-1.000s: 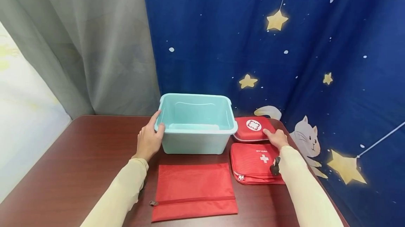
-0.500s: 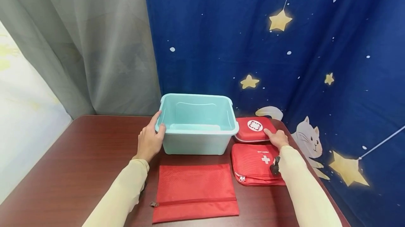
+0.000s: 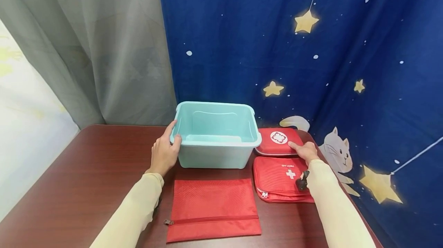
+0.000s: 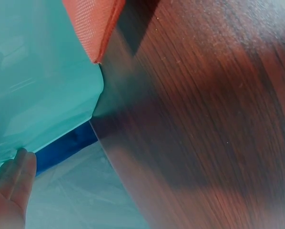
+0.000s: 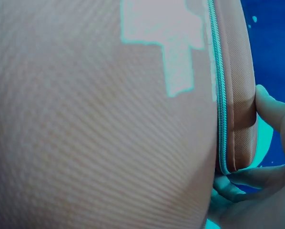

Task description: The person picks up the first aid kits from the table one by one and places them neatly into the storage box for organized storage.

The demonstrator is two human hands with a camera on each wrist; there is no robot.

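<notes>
A pale turquoise plastic bin (image 3: 212, 155) stands at the back of the table. My left hand (image 3: 164, 152) holds its left rim near the front corner, with the thumb at the rim; in the left wrist view, the fingers (image 4: 19, 174) lie along the bin's outer wall (image 4: 42, 81). To the right of the bin lies a red hard-shell first-aid case (image 3: 273, 140) with a white round emblem. My right hand (image 3: 306, 151) grips its right front corner, thumb on top. In the right wrist view, fingers (image 5: 257, 176) reach the case's zippered side (image 5: 240, 90).
A soft red first-aid pouch (image 3: 277, 177) with a white cross lies in front of the case, below my right wrist. Nearer me, a flat red zippered pouch (image 3: 212, 205) rests on the dark wooden table (image 3: 86, 178). Blue star-patterned (image 3: 225, 29) and grey curtains (image 3: 121, 48) hang behind.
The view has shifted very slightly. Both hands keep their holds, and the bin, case and pouches stay in place.
</notes>
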